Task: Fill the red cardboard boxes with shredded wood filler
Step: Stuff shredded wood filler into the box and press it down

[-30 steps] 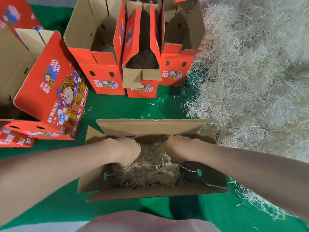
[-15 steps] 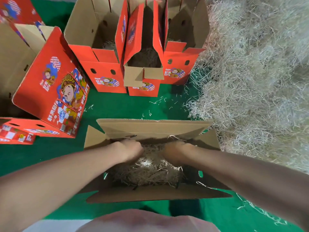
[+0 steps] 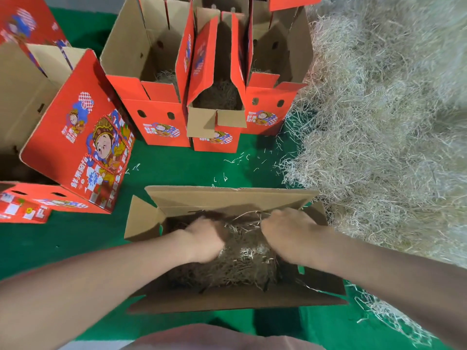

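Left hand (image 3: 204, 239) and right hand (image 3: 286, 233) are being held apart on filler (image 3: 249, 258) inside the box (image 3: 227, 195).
Whether it is being gripped cannot be told; a heap (image 3: 379, 147) is lying just right of the box.

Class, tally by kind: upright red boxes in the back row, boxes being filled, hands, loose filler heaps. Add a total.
Back-row boxes: 3
Box being filled: 1
Hands: 2, left hand and right hand
Filler heap: 1
Total: 7

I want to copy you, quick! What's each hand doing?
Left hand: on the filler in the box, blurred, cannot be told.
Right hand: on the filler, fingers hidden, cannot be told.
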